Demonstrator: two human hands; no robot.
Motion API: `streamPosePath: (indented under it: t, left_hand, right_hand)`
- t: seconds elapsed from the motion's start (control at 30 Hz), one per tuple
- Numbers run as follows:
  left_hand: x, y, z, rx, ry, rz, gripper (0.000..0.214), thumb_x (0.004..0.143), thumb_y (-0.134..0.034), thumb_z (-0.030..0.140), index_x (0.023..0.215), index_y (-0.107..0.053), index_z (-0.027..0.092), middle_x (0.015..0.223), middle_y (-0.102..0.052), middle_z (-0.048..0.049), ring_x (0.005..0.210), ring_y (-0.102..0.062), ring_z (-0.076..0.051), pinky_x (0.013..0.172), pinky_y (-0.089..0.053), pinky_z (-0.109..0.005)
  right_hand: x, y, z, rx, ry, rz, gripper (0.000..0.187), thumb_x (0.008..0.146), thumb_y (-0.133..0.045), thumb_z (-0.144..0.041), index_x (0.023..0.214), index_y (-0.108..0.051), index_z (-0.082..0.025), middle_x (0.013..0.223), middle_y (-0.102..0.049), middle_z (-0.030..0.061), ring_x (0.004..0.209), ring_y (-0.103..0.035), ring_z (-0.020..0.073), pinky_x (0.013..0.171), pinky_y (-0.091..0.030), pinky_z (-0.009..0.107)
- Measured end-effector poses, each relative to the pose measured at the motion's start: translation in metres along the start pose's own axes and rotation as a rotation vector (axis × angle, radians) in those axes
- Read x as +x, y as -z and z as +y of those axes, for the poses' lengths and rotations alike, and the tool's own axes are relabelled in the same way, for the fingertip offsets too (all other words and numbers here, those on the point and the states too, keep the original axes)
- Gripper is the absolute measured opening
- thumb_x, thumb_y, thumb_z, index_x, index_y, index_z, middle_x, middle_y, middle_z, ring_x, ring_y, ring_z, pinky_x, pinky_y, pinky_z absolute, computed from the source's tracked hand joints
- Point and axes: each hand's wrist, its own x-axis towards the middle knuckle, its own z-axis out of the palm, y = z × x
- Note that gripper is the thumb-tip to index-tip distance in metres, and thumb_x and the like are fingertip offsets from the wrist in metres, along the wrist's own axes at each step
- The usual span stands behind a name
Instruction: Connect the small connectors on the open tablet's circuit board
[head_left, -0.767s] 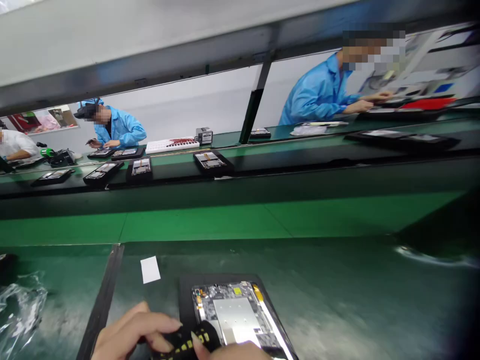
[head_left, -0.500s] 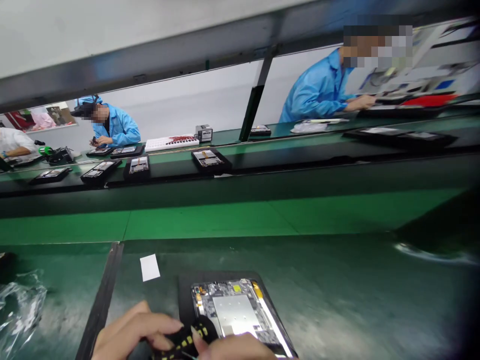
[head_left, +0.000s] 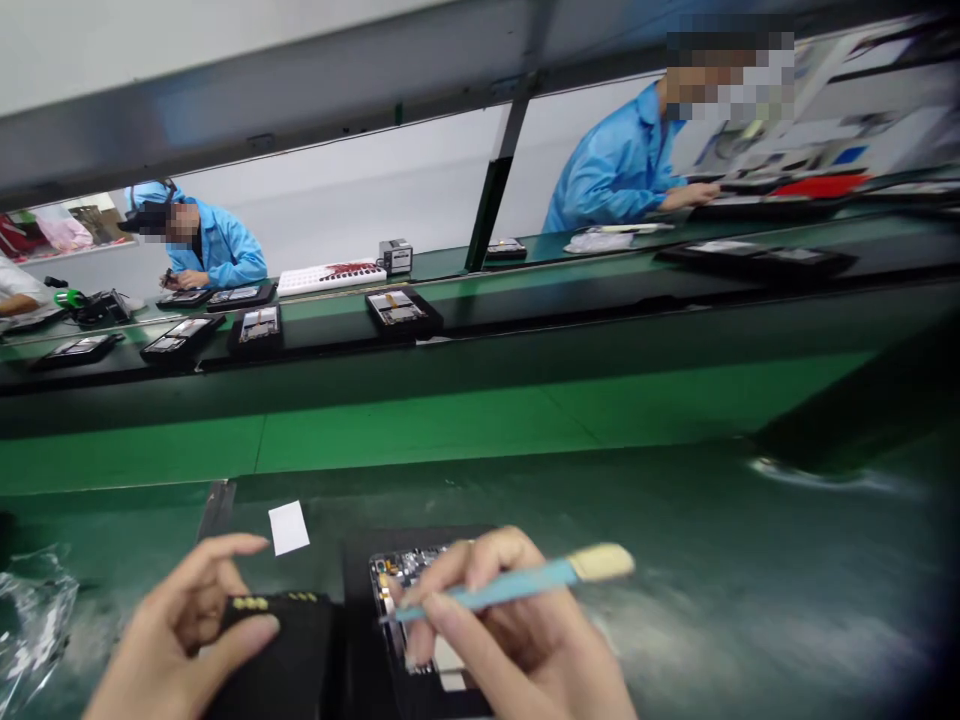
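Observation:
Light-blue tweezers [head_left: 525,582] with a cream back end are held in my right hand [head_left: 510,625], fingers pinched around them. Their thin tip points left, over the edge of an opened tablet [head_left: 409,568] whose circuit board and silver plate show. My right hand covers much of that tablet, which lies in a black holder [head_left: 360,570]. Lower left, my left hand [head_left: 195,630] grips a black sheet [head_left: 289,650] with small yellow pieces along its top edge. The thumb lies on its front, and the index finger is raised off it.
A white paper square [head_left: 289,528] lies behind my left hand, and crumpled clear plastic [head_left: 34,610] is at far left. Across the green bench, opened devices [head_left: 397,308] stand along a black line. Two people in blue coats [head_left: 611,165] work beyond. A dark post [head_left: 847,400] rises at right.
My hands have moved apart. The black sheet, bent between both hands before, is now flat in my left hand. My right hand has lifted over the tablet, with the tweezers now plainly visible.

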Motion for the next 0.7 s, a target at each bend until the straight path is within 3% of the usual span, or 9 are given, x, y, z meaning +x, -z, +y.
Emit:
streamPosePath:
  t: [0.1,0.2,0.3,0.33,0.4,0.47,0.57,0.7]
  left_hand:
    - [0.017,0.03,-0.034,0.172,0.051,0.134,0.048,0.066,-0.07,0.051,0.101,-0.06,0.02,0.066,-0.063,0.0013,0.065,-0.068,-0.017,0.059,-0.056,-0.02]
    - [0.025,0.037,-0.058,0.454,0.059,0.257,0.063,0.067,-0.055,0.069,0.1,-0.059,0.015,0.076,-0.065,-0.0086,0.075,-0.068,-0.029,0.066,-0.059,-0.04]
    - [0.017,0.019,-0.057,0.832,-0.229,0.399,0.061,0.08,-0.043,0.064,0.11,-0.057,0.013,0.104,-0.06,-0.0195,0.097,-0.06,-0.039,0.079,-0.05,-0.059]
    - [0.012,0.008,-0.051,0.91,-0.378,0.38,0.052,0.085,-0.043,0.056,0.114,-0.056,0.014,0.113,-0.058,-0.0197,0.105,-0.057,-0.038,0.084,-0.048,-0.059]
    - [0.004,-0.017,-0.037,0.935,-0.671,0.163,0.034,0.09,-0.047,0.036,0.117,-0.055,0.018,0.122,-0.057,-0.014,0.112,-0.057,-0.028,0.087,-0.053,-0.041]
    - [0.0,-0.041,-0.025,0.921,-0.889,-0.006,0.028,0.09,-0.051,0.028,0.115,-0.058,0.018,0.118,-0.063,-0.0093,0.111,-0.059,-0.022,0.087,-0.052,-0.029]
    - [0.002,-0.065,-0.022,0.924,-0.992,-0.035,0.027,0.09,-0.053,0.027,0.114,-0.06,0.016,0.112,-0.069,-0.0073,0.108,-0.062,-0.023,0.086,-0.052,-0.028]
    - [0.008,-0.073,-0.031,0.9,-0.996,0.0,0.029,0.09,-0.053,0.028,0.116,-0.06,0.017,0.11,-0.07,-0.0063,0.106,-0.063,-0.023,0.086,-0.051,-0.029]
  right_hand:
    - [0.017,0.016,0.007,-0.077,-0.053,-0.007,0.025,0.089,-0.059,-0.038,0.08,-0.041,-0.024,0.073,-0.058,-0.0021,0.059,-0.061,0.0134,0.062,-0.053,0.029]
    - [0.024,0.028,0.025,-0.174,-0.101,-0.024,0.021,0.09,-0.055,-0.036,0.082,-0.041,-0.023,0.067,-0.055,-0.0045,0.057,-0.056,0.0125,0.057,-0.047,0.027]
    - [0.022,0.033,0.042,-0.259,-0.138,-0.081,0.013,0.094,-0.048,-0.03,0.085,-0.042,-0.023,0.07,-0.053,-0.0042,0.061,-0.056,0.0129,0.058,-0.043,0.026]
    - [0.022,0.033,0.046,-0.27,-0.138,-0.094,0.011,0.095,-0.046,-0.028,0.086,-0.041,-0.023,0.072,-0.052,-0.0038,0.062,-0.055,0.013,0.058,-0.043,0.027]
    - [0.02,0.033,0.049,-0.278,-0.123,-0.103,0.01,0.095,-0.045,-0.026,0.087,-0.041,-0.023,0.075,-0.052,-0.0027,0.064,-0.055,0.0132,0.059,-0.043,0.028]
    - [0.02,0.033,0.049,-0.304,-0.111,-0.117,0.009,0.096,-0.043,-0.025,0.088,-0.041,-0.023,0.076,-0.052,-0.0018,0.064,-0.054,0.0138,0.059,-0.044,0.029]
    - [0.019,0.033,0.048,-0.367,-0.095,-0.125,0.007,0.095,-0.043,-0.024,0.089,-0.041,-0.023,0.077,-0.053,-0.0006,0.065,-0.055,0.0147,0.06,-0.045,0.03]
    - [0.018,0.034,0.049,-0.437,-0.069,-0.148,0.005,0.094,-0.042,-0.021,0.089,-0.043,-0.022,0.078,-0.052,0.0004,0.065,-0.056,0.0153,0.06,-0.047,0.03]
